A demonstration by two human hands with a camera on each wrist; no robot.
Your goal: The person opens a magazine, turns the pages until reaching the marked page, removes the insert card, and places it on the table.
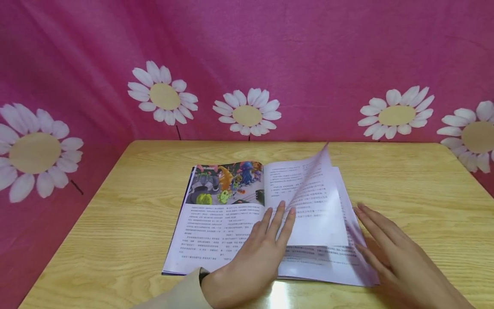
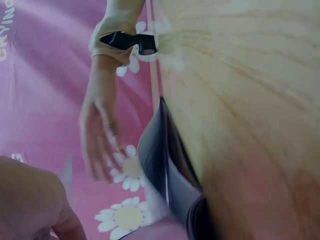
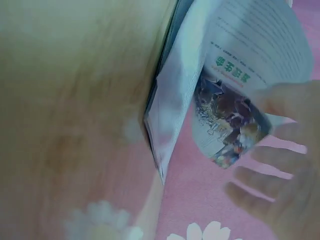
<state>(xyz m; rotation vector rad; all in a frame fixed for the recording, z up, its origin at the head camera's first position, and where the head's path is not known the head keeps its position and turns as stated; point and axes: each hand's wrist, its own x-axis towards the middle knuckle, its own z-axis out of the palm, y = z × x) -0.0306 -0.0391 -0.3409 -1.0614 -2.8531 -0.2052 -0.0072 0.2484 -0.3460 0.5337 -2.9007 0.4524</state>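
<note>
An open illustrated magazine (image 1: 216, 231) lies on the table, with a colourful cartoon picture (image 1: 231, 182) at the top of its left page. My left hand (image 1: 254, 257) reaches across the lower middle of the spread, fingers extended against a raised page (image 1: 320, 223) whose far corner curls upward. Beside the right edge, my right hand (image 1: 405, 257) has its fingers extended and its thumb close to the page edges. In the right wrist view, the right hand (image 3: 285, 165) spreads its fingers beside a curved page (image 3: 265, 45) with another picture. The left wrist view shows the magazine edge-on (image 2: 160, 155).
The magazine rests on a light wood-grain table (image 1: 115, 214). Behind it hangs a pink cloth (image 1: 308, 51) printed with large white daisies (image 1: 247, 115). A light sleeve (image 1: 181, 294) covers the left forearm, and a dark strap (image 2: 125, 40) crosses the right sleeve.
</note>
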